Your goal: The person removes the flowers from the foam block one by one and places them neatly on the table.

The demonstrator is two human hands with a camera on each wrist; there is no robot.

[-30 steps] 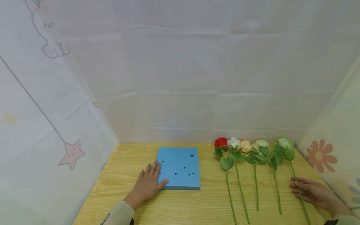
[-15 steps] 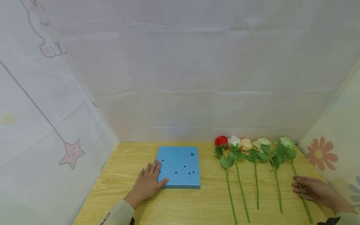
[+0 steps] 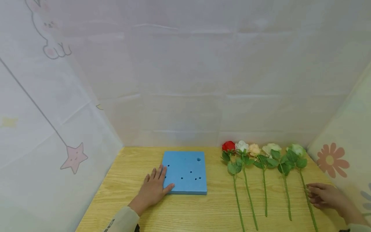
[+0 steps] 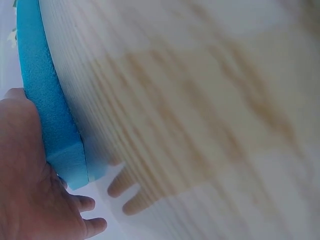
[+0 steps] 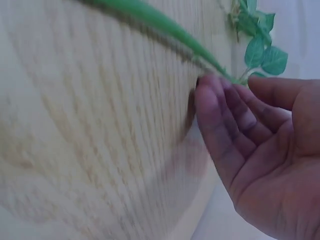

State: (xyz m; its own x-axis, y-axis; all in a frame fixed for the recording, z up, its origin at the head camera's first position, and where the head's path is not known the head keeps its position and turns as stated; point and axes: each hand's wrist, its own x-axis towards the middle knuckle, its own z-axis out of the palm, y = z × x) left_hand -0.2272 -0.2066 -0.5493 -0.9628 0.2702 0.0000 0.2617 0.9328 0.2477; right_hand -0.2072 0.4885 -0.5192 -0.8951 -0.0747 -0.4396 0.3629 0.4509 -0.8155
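On the left side of a light blue foam block (image 3: 185, 170) with several holes lies my left hand (image 3: 152, 190), fingers spread and straight along its edge. The left wrist view shows the block's side wall (image 4: 55, 110) beside the hand. My right hand (image 3: 326, 196) is just right of the stem of a pale green artificial rose (image 3: 310, 203), its fingers loosely bent and holding nothing. From the right wrist, the thumb and fingers stand apart, fingertips close to the green stem (image 5: 170, 32). That rose lies on the table, bloom toward the back wall.
Left of that rose, in a row, lie a red rose (image 3: 228, 146), a white rose (image 3: 242, 146), a peach rose (image 3: 254, 149) and a cream rose (image 3: 271, 149), stems toward me. Printed cloth walls (image 3: 185, 80) enclose the wooden table (image 3: 214, 209) at the back and sides.
My right hand has let go of the pale green rose's stem and drawn to its right; the stem's lower end has shifted slightly left. The left hand has stayed on the block.
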